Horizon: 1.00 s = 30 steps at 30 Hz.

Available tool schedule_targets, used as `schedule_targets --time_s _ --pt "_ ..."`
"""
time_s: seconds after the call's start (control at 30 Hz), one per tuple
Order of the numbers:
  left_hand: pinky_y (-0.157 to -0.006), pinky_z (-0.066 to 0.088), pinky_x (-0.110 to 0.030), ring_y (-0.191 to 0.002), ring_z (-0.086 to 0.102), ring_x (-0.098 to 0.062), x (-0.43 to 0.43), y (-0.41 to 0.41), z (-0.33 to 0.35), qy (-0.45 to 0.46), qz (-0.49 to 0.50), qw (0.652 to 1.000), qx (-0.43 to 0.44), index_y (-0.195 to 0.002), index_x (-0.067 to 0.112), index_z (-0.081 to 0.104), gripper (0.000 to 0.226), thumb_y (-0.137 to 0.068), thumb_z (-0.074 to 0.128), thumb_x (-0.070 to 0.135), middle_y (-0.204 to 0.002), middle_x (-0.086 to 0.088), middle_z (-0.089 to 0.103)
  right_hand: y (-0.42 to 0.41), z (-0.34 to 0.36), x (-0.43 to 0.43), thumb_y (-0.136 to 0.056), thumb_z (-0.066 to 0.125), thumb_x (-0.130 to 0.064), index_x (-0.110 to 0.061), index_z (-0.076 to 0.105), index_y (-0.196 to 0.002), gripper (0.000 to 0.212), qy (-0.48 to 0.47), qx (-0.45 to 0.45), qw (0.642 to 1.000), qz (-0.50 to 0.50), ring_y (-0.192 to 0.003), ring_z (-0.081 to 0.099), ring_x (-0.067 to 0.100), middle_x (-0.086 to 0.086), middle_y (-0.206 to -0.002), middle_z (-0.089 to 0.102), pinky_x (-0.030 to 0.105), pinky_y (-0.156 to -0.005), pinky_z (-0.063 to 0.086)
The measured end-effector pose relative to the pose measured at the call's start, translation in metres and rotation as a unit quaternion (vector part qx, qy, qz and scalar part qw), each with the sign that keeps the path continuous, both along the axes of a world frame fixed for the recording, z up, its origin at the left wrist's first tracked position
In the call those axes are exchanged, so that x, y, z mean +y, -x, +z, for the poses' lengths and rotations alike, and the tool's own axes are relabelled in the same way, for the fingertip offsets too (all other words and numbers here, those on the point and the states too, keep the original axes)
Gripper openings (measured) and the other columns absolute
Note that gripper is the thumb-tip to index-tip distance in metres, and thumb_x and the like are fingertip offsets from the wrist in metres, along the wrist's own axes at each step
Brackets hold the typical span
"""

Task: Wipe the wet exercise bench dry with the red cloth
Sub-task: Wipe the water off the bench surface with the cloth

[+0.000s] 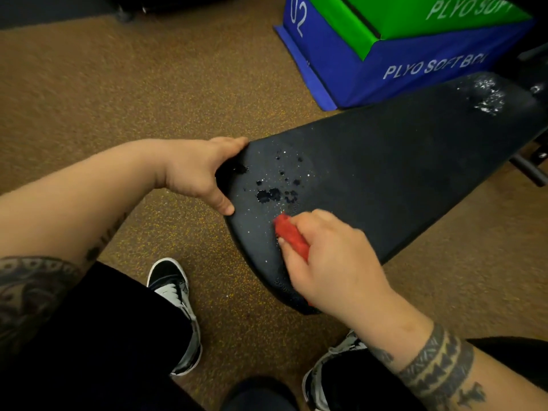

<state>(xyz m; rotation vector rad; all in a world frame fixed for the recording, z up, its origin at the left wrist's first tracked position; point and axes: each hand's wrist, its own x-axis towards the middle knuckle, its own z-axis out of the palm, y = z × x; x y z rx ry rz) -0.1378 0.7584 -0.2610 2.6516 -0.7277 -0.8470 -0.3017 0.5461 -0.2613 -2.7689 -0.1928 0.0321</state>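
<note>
A black padded exercise bench (385, 173) runs from the lower middle up to the right edge. Water drops (275, 188) lie on its near end, and a second wet patch (487, 94) shines at the far end. My left hand (201, 170) grips the bench's near left edge, thumb on top of the pad. My right hand (329, 256) holds a bunched red cloth (290, 235) and presses it onto the pad just below the near drops. Most of the cloth is hidden under my fingers.
A blue and green soft plyo box (400, 46) stands on the floor behind the bench. The bench's metal frame (530, 170) shows at the right edge. My two shoes (175, 295) and dark trouser legs are on the speckled brown rubber floor (89, 99).
</note>
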Motion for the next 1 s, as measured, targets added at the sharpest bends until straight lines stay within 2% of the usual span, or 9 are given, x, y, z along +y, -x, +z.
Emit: schedule_targets --time_s 0.13,0.23,0.37,0.5,0.63,0.7,0.83,0.93,1.0 --pt "-0.106 0.017 -0.012 -0.147 0.026 -0.019 -0.002 -0.003 0.002 -0.006 -0.018 0.999 -0.042 -0.158 0.009 0.011 0.133 -0.058 0.093 0.041 -0.162 -0.007 0.023 0.016 0.001 0.02 -0.088 0.047 -0.052 -0.029 0.062 -0.105 0.033 -0.065 0.055 0.995 0.06 -0.087 0.063 0.022 -0.009 -0.093 0.058 0.04 -0.074 0.053" --pt "-0.11 0.021 -0.017 -0.146 0.029 -0.02 -0.002 -0.003 0.002 -0.006 -0.02 0.998 -0.052 -0.158 0.012 0.015 0.135 -0.054 0.093 0.045 -0.161 -0.006 0.027 0.005 0.004 0.012 -0.087 0.056 -0.05 -0.03 0.066 -0.106 0.029 -0.142 0.044 0.989 0.009 -0.088 0.061 0.013 -0.012 -0.091 0.061 0.035 -0.079 0.051" --pt "-0.107 0.022 -0.016 -0.144 0.033 -0.019 -0.001 -0.002 0.002 0.001 -0.009 0.999 -0.053 -0.158 0.014 0.018 0.135 -0.051 0.094 0.046 -0.159 -0.003 0.031 0.0 0.004 0.005 -0.091 0.056 -0.048 -0.03 0.062 -0.106 0.024 -0.054 0.004 0.998 -0.028 -0.089 0.062 0.023 -0.009 -0.094 0.057 0.037 -0.075 0.051" --pt "-0.106 0.022 -0.014 -0.143 0.034 -0.019 -0.003 0.0 0.004 0.02 0.0 0.998 -0.062 -0.157 0.012 0.021 0.133 -0.051 0.095 0.042 -0.159 -0.005 0.033 0.02 -0.001 0.028 -0.087 0.051 -0.046 -0.029 0.061 -0.103 0.025 0.008 -0.016 0.999 0.034 -0.069 0.064 0.028 -0.005 -0.088 0.053 0.038 -0.054 0.051" --pt "-0.11 0.025 -0.018 -0.142 0.036 -0.02 -0.004 0.0 0.004 0.023 -0.005 0.997 -0.069 -0.157 0.011 0.022 0.134 -0.049 0.096 0.044 -0.158 -0.005 0.034 0.017 0.002 0.027 -0.088 0.052 -0.051 -0.036 0.061 -0.114 0.032 -0.103 0.065 0.991 0.056 -0.086 0.063 0.022 -0.009 -0.092 0.054 0.039 -0.075 0.054" --pt "-0.111 0.025 -0.019 -0.142 0.036 -0.02 -0.003 -0.001 0.004 0.019 -0.01 0.997 -0.071 -0.157 0.012 0.022 0.135 -0.049 0.095 0.046 -0.158 -0.005 0.034 0.01 0.004 0.017 -0.088 0.055 -0.049 -0.034 0.065 -0.113 0.031 -0.145 0.043 0.988 0.024 -0.09 0.061 0.017 -0.01 -0.093 0.058 0.036 -0.079 0.051" --pt "-0.109 0.024 -0.017 -0.142 0.036 -0.02 -0.003 -0.001 0.005 0.006 -0.006 0.997 -0.074 -0.157 0.012 0.022 0.135 -0.049 0.095 0.046 -0.159 -0.005 0.033 -0.009 0.004 0.007 -0.093 0.054 -0.046 -0.034 0.062 -0.118 0.029 -0.064 0.006 0.996 -0.068 -0.095 0.063 0.028 -0.006 -0.102 0.056 0.038 -0.08 0.051" --pt "-0.11 0.023 -0.018 -0.144 0.034 -0.02 -0.006 0.0 0.006 0.007 -0.005 0.997 -0.081 -0.156 0.011 0.023 0.133 -0.049 0.095 0.044 -0.16 -0.006 0.032 -0.002 0.002 0.026 -0.093 0.051 -0.046 -0.034 0.059 -0.121 0.032 -0.021 0.019 1.0 0.013 -0.09 0.064 0.034 -0.002 -0.102 0.056 0.043 -0.077 0.055" --pt "-0.108 0.021 -0.015 -0.145 0.033 -0.019 -0.007 0.0 0.007 0.016 -0.005 0.997 -0.079 -0.156 0.011 0.023 0.132 -0.05 0.096 0.04 -0.16 -0.005 0.032 0.003 0.001 0.037 -0.093 0.052 -0.048 -0.035 0.06 -0.121 0.032 -0.071 0.056 0.994 0.062 -0.096 0.063 0.028 -0.005 -0.102 0.056 0.039 -0.083 0.053"
